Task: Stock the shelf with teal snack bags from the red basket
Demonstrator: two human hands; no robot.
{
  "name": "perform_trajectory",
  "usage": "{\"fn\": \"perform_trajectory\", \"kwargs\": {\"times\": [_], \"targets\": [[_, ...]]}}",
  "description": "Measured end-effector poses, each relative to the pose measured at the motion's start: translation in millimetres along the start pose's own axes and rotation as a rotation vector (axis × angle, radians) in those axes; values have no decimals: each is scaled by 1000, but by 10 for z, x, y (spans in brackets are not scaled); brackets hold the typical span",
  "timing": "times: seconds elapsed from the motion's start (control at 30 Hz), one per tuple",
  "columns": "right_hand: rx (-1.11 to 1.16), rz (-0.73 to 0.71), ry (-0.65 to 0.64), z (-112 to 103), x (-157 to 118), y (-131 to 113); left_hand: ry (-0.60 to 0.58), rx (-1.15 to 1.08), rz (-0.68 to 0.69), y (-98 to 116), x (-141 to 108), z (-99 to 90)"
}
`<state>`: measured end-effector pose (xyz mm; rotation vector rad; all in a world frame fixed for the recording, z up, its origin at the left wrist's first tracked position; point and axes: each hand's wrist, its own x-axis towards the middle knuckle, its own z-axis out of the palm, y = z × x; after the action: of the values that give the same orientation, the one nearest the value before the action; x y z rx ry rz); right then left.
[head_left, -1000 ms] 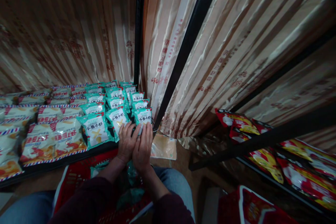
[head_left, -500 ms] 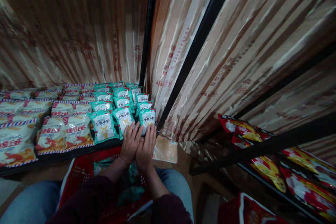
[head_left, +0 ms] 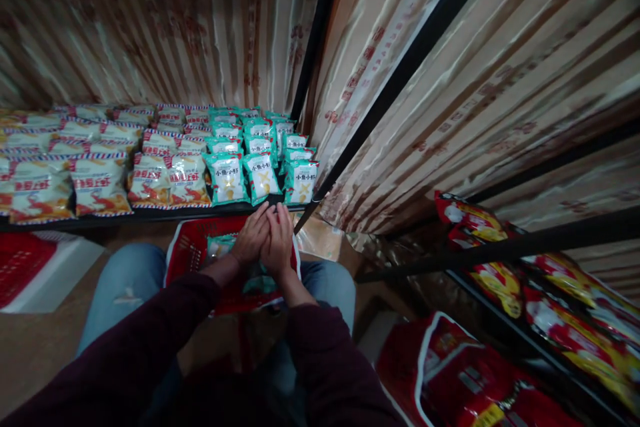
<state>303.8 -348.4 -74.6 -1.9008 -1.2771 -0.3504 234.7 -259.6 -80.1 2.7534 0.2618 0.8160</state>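
Observation:
My left hand and my right hand are side by side and touching, fingers stretched forward. They hover over a red plastic basket between my knees, just short of the shelf edge. Neither appears to hold anything, though the palms are hidden. Teal-and-white snack bags are lined up in rows on the shelf in front of the fingertips. The nearest one to my right hand is the front bag of the right row. More teal bags lie inside the basket, partly covered by my forearms.
Larger white-and-orange snack bags fill the shelf on the left. Black metal posts stand before pleated curtains. Right of me are a shelf with red-and-yellow bags and another red basket. A white-and-red box sits lower left.
Both hands have pulled back from the front teal bags to above the basket, still together. The view has shifted, showing more of the left shelf and the right basket.

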Motion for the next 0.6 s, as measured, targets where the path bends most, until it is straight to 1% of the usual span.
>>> {"fn": "perform_trajectory", "kwargs": {"times": [0.07,0.1,0.13,0.17,0.27,0.33,0.4,0.43,0.5,0.6], "targets": [[38,-28,-105,22,-89,-74,-152,-133,-133,-30,-181,6],[41,-15,-178,37,-124,-103,-239,-201,-220,-53,-271,20],[22,28,-289,54,-153,-126,-330,-262,-329,-80,-361,39],[-14,94,-434,71,-176,-139,-386,-288,-401,-110,-450,59],[-141,304,-894,120,-235,-113,-514,-323,-557,-198,-723,103],[-185,376,-1078,151,-282,-42,-626,-360,-655,-233,-900,105],[-221,425,-1222,186,-339,46,-715,-423,-716,-237,-1053,95],[-235,443,-1282,206,-369,86,-739,-461,-738,-228,-1114,92],[-248,463,-1375,253,-428,143,-751,-542,-772,-195,-1197,95],[-254,472,-1454,318,-492,160,-732,-663,-808,-128,-1228,127]]}}
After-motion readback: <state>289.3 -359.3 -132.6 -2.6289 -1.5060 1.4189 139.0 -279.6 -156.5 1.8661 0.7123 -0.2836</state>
